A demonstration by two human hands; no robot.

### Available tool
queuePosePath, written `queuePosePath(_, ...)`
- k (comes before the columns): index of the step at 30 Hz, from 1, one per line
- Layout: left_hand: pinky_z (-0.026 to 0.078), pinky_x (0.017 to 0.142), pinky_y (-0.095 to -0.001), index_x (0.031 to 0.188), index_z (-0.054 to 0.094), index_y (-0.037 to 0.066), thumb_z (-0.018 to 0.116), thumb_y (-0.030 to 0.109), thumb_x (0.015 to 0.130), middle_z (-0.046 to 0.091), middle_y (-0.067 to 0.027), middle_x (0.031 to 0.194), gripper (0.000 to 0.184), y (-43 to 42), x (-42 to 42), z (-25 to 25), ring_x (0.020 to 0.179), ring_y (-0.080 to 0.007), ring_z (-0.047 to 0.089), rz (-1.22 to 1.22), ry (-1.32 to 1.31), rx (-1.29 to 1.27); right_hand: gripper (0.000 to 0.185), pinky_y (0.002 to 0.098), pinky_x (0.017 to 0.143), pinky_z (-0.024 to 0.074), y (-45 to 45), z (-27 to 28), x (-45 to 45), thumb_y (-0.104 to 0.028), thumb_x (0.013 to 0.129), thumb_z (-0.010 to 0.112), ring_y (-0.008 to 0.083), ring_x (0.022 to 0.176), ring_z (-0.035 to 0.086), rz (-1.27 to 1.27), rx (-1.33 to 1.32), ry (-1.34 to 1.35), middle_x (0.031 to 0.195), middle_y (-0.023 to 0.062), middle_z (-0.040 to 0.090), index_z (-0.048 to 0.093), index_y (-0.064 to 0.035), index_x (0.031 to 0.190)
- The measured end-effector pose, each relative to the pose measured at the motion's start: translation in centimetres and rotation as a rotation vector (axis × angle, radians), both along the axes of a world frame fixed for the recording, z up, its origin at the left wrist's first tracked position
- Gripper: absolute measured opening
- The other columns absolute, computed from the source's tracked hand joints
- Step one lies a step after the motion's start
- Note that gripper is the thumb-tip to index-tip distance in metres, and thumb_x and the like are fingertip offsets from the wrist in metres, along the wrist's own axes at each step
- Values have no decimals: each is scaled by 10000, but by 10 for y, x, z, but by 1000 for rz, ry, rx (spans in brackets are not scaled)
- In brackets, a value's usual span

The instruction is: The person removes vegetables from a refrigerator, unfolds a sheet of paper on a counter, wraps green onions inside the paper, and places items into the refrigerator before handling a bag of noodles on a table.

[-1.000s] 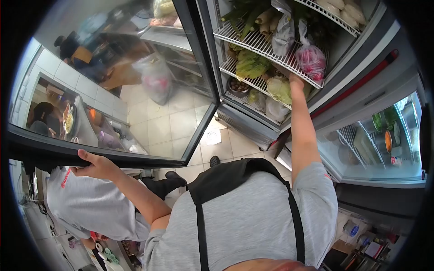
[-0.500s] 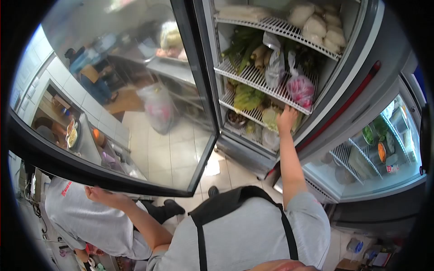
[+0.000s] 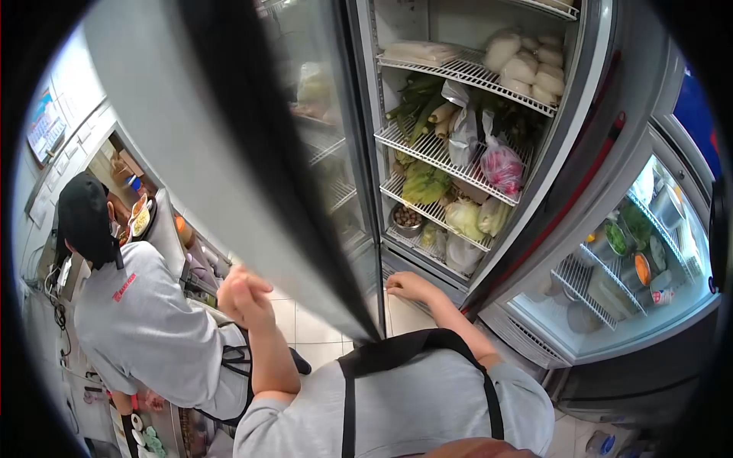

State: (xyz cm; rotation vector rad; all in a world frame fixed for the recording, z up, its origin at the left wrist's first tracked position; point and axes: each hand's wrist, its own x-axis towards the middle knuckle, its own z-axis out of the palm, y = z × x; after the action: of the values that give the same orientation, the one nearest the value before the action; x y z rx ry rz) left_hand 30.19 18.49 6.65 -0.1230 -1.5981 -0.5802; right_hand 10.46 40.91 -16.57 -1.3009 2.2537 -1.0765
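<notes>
My left hand is raised beside the outer edge of the glass fridge door, its fingers curled in with nothing visible in them. Lower on the door's inner side, my right hand is in front of the fridge base, back upward and fingers loosely bent, with no object showing. The upright fridge stands open behind it. On its wire shelves are leafy greens, a pale cabbage, a knotted bag with pink contents and a bowl of small brown round items.
A co-worker in a grey shirt and black cap stands close on the left at a counter. To the right is a second glass-door fridge holding containers. White bundles fill an upper shelf. Tiles cover the floor.
My right hand has come out from the lower shelf, down and left. The door has swung nearer to me and toward the fridge. My left hand has shifted right; the co-worker's head now shows.
</notes>
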Motion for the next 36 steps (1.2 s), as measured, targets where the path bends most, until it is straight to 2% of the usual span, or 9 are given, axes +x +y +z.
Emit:
queuePosePath(1, 220, 389, -223, 476, 435, 17, 376, 205, 903, 421, -48, 432, 470, 15, -7, 14, 388, -103, 332, -354, 49, 294, 208, 378, 700, 443, 7, -4, 3, -219, 744, 607, 308, 811, 568, -8, 52, 39, 827, 141, 606, 617, -41, 851)
queuePosePath(2, 203, 385, -229, 475, 430, 4, 373, 207, 904, 420, -54, 433, 479, 8, -13, 12, 390, -102, 341, -487, 64, 259, 232, 371, 689, 444, 16, -11, 7, -249, 744, 614, 300, 807, 574, -12, 105, 75, 821, 135, 614, 622, -50, 864)
queuePosePath(3, 205, 382, -232, 479, 438, 0, 374, 210, 909, 422, -58, 436, 482, 12, -14, 18, 387, -103, 340, -487, 59, 244, 278, 390, 698, 454, 25, -36, 8, -257, 752, 595, 317, 809, 586, -84, 9, -126, 822, 157, 623, 616, -40, 925)
queuePosePath(5, 218, 391, -234, 500, 457, -6, 370, 217, 918, 438, -67, 443, 482, 9, -14, 19, 397, -106, 349, -499, 75, 257, 280, 391, 699, 455, 48, -60, 12, -259, 750, 594, 318, 809, 586, -174, -14, -268, 824, 159, 623, 617, -38, 922)
queuePosePath(8, 229, 400, -238, 524, 472, -13, 364, 215, 922, 449, -71, 459, 472, -6, -13, 18, 419, -112, 359, -568, 97, 295, 283, 393, 700, 455, 86, -66, 8, -262, 748, 593, 320, 809, 586, -293, 179, -139, 826, 163, 622, 618, -36, 918)
queuePosePath(14, 283, 381, -206, 553, 466, 10, 364, 234, 915, 432, -63, 489, 437, -48, -25, 7, 423, -101, 367, -622, 130, 596, 289, 397, 703, 456, 168, -65, -34, -268, 745, 591, 324, 808, 587, -659, 536, 41, 831, 171, 621, 620, -32, 910)
queuePosePath(22, 301, 388, -206, 561, 436, 24, 377, 184, 906, 403, -43, 514, 385, -157, -62, -16, 432, -92, 370, -516, 211, 735, 298, 402, 708, 457, 212, -85, -57, -276, 740, 589, 329, 808, 589, -1010, 903, -25, 837, 182, 619, 623, -26, 899)
queuePosePath(29, 296, 399, -199, 568, 422, 65, 371, 207, 901, 378, -13, 514, 365, -293, -89, -19, 436, -77, 354, -334, 198, 739, 306, 406, 711, 458, 133, -160, -23, -283, 735, 587, 334, 807, 590, -1151, 1155, -288, 843, 192, 618, 625, -21, 890)
queuePosePath(36, 314, 432, -198, 610, 509, 13, 412, 216, 893, 459, -25, 560, 362, -355, -165, -35, 463, -89, 414, -343, -156, 738, 315, 411, 715, 459, -91, -219, -58, -290, 731, 584, 339, 807, 591, -763, 972, -400, 848, 201, 617, 627, -16, 880)
